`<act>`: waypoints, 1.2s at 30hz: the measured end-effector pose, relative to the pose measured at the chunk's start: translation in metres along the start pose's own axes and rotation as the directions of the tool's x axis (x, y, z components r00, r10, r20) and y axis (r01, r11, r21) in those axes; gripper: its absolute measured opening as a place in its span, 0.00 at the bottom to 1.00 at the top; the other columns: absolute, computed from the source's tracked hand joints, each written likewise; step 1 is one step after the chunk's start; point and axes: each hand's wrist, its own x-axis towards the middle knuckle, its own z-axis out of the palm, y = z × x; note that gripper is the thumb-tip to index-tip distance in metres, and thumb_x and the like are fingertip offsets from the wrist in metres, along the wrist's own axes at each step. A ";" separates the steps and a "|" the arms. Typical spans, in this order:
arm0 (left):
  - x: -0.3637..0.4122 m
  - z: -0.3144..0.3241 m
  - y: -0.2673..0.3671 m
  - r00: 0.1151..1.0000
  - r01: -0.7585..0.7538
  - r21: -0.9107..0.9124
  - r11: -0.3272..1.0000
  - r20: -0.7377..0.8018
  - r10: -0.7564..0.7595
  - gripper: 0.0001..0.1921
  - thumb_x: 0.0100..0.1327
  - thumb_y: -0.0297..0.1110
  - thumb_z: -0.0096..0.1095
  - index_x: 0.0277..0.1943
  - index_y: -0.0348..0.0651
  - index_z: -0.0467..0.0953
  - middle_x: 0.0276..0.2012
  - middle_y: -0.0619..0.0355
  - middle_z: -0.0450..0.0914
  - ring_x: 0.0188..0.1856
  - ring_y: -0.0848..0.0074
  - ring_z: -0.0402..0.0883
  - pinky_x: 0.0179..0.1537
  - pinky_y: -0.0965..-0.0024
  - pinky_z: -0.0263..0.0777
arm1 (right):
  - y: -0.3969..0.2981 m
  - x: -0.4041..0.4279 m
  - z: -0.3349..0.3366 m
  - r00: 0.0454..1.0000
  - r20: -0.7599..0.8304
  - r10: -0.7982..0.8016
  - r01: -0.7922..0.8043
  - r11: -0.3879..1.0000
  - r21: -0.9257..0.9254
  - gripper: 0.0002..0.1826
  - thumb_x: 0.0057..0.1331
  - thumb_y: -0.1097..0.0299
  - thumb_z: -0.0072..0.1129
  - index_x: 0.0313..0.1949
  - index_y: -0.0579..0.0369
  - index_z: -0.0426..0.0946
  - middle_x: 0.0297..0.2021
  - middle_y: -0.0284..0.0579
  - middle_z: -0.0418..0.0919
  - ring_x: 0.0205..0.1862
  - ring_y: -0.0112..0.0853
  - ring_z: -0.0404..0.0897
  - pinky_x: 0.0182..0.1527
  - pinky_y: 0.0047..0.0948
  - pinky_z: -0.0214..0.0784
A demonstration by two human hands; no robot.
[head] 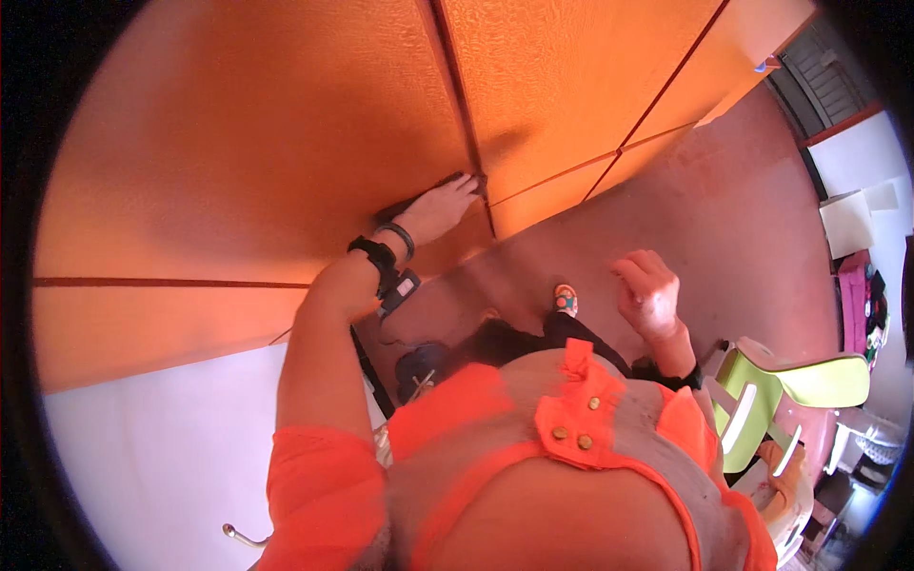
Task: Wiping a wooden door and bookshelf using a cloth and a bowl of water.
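Against the low part of an orange cupboard-like panel (271,143) lies my left hand (439,210), its fingertips beside the dark vertical seam between two panels. A dark strip or flat object (396,208) shows along the hand's edge; whether the fingers grip it is hidden. The left wrist bears a dark band and a black strap with a small device (398,294). Away from the panels, over the reddish floor (735,250), my right hand (648,294) is raised with loosely curled fingers. Nothing shows in it.
A lime-green chair (750,400) with pale armrests stands close on my right. One patterned shoe (565,300) is on the floor below. At lower left are a white surface (164,442) and a metal lever handle (243,535). A dark rounded object (420,367) lies near my legs.
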 end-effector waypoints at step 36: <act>0.094 0.102 0.080 -0.261 0.459 -0.478 -0.749 0.733 -0.628 0.23 0.42 0.45 0.69 0.42 0.42 0.78 0.42 0.54 0.80 0.42 0.71 0.79 0.42 0.66 0.72 | 0.079 0.023 0.025 0.921 0.381 -0.088 0.034 0.989 0.144 0.11 0.39 0.82 0.50 0.24 0.53 0.70 0.24 0.43 0.70 0.29 0.42 0.73 0.28 0.37 0.67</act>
